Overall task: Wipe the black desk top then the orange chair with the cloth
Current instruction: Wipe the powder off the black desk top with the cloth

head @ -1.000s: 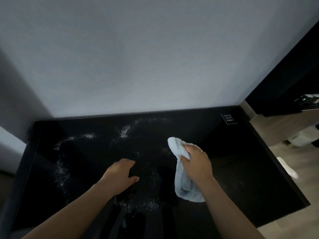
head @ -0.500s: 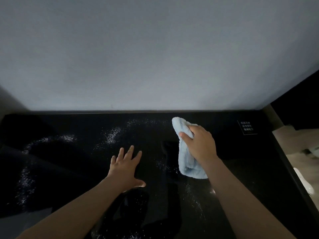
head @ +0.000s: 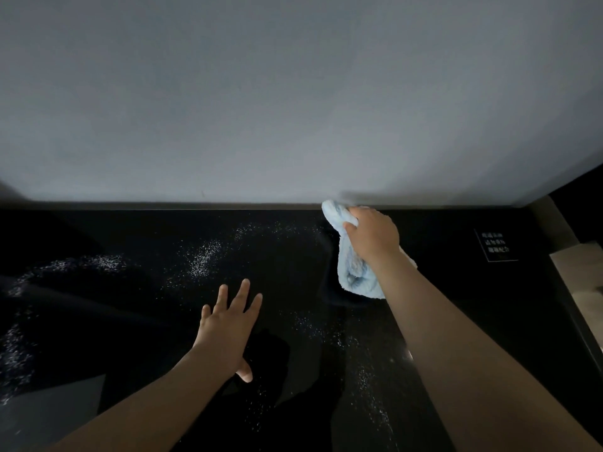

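The glossy black desk top [head: 456, 305] fills the lower half of the head view, speckled with white powder [head: 202, 259] in its middle and left. My right hand [head: 372, 234] grips a bunched light blue cloth [head: 354, 272] at the desk's back edge, close to the wall. The cloth hangs down from my fist onto the surface. My left hand [head: 228, 324] lies flat on the desk with fingers spread, left of and nearer than the cloth. The orange chair is out of view.
A plain grey wall [head: 293, 109] rises directly behind the desk. A small label with white print [head: 495, 245] sits on the desk at the far right. Beyond the right edge is a pale wooden surface [head: 584, 282].
My right hand has carried the cloth away from me to the desk's back edge. My left hand has flattened from curled to fingers spread on the desk. The view has swung left.
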Demonstrator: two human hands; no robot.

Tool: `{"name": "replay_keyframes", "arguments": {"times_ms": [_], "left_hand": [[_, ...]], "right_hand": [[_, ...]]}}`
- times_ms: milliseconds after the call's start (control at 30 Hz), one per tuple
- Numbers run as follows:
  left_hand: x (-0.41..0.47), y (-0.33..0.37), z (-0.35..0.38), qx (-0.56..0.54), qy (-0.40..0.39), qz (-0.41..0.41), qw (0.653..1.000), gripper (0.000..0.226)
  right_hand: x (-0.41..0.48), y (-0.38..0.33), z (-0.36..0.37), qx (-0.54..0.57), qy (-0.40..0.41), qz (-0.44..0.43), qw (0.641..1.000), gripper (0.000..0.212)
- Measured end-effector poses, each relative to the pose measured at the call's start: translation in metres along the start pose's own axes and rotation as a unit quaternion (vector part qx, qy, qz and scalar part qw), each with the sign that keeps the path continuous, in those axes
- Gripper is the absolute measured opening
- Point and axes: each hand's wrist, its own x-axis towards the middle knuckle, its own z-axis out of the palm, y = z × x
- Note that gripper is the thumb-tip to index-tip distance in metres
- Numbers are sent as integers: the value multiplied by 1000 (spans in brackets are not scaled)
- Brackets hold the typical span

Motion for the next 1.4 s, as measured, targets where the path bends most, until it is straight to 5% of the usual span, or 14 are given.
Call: {"name": "replay_keyframes", "arguments": {"times_ms": [533, 1400], "left_hand": [[8, -1, 4, 10, -15, 4, 1000, 139], [8, -2, 3, 23, -16, 9, 1000, 141]], "right_hand": [[19, -15, 14, -147, -49, -30, 988, 35], [-68, 7, 49, -74, -17, -28, 997, 36]]}}
